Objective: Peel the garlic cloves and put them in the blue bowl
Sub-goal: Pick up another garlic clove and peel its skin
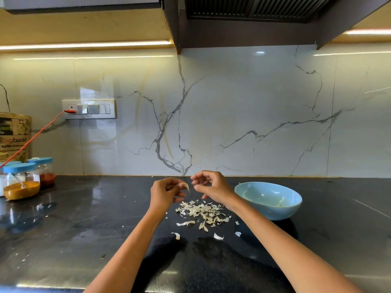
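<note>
We peel: left hand (167,192) pinches garlic clove (186,186) above peel pile (203,212). Right hand (211,186), fingers curled, grasp unclear. Bowl (268,210) at 3 o'clock. Next, we judge: strip remaining skin.

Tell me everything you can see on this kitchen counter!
garlic clove: one, whitish, held above the peels
peels: a pile plus loose bits, pale, middle of the counter
bowl: one, blue, right of the peels
counter: one, black, shiny
jars: at least two, clear with blue lids, far left
paper bag: one, brown, behind the jars
switch panel: one, white, on the wall
red cable: one, plugged into the panel
left hand: pinches the clove
right hand: fingers curled beside the clove
</note>
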